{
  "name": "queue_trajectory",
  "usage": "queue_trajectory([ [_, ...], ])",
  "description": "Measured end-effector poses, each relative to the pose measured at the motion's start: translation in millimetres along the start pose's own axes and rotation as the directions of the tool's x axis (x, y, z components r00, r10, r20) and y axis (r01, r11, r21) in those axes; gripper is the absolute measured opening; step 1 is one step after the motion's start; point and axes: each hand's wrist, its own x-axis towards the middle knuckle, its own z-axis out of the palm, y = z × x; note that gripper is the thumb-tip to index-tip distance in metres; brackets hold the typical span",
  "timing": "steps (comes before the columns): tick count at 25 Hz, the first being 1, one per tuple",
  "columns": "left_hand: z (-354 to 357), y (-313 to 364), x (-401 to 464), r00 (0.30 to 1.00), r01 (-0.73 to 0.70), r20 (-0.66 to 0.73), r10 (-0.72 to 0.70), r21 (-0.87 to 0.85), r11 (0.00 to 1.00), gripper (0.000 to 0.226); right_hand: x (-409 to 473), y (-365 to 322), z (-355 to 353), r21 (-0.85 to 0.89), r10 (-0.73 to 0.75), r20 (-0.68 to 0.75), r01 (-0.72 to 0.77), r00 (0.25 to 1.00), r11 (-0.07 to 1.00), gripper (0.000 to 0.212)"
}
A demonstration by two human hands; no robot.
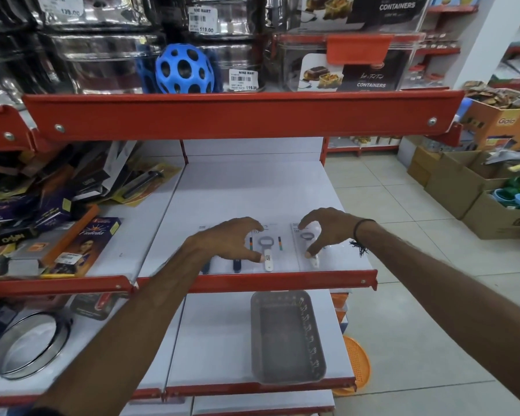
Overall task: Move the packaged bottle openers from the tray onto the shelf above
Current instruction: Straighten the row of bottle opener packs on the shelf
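Several packaged bottle openers lie side by side near the front edge of the white shelf point(252, 190). My left hand point(225, 240) arches over them, its thumb touching a white-handled opener pack point(267, 250). My right hand point(327, 229) hovers over the rightmost opener pack point(305, 244), thumb tip on its handle, fingers spread. Two dark-handled openers point(237, 264) peek out under my left hand. On the shelf below stands the grey mesh tray point(285, 337); nothing shows inside it.
Boxed goods point(57, 223) crowd the shelf's left part. A red shelf lip point(240, 115) overhangs above, with steel tins and a blue ball point(183, 70). A round sieve point(27, 343) lies lower left. Cardboard boxes point(475, 187) stand on the floor to the right.
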Motion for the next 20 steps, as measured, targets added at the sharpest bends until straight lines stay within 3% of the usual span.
queue_trajectory([
  [4,8.8,3.8,8.3,0.999,-0.01,0.047,0.004,0.114,0.993,0.087,-3.4,5.6,6.3,0.008,0.003,0.022,-0.003,1.0,1.0,0.073],
  [11,5.8,5.1,10.4,0.998,-0.006,0.059,-0.001,0.129,0.992,0.086,-0.1,-3.2,9.8,0.035,-0.014,-0.022,0.015,1.0,0.999,0.076],
  [16,3.8,7.7,11.5,0.998,-0.002,0.062,-0.005,0.112,0.994,0.084,-4.0,1.4,0.5,0.012,-0.016,0.114,0.015,0.993,1.0,0.087],
  [20,4.9,8.1,12.5,0.998,-0.001,0.057,-0.004,0.095,0.995,0.088,-6.9,1.6,2.1,0.059,-0.007,0.074,0.003,0.997,0.998,0.086],
])
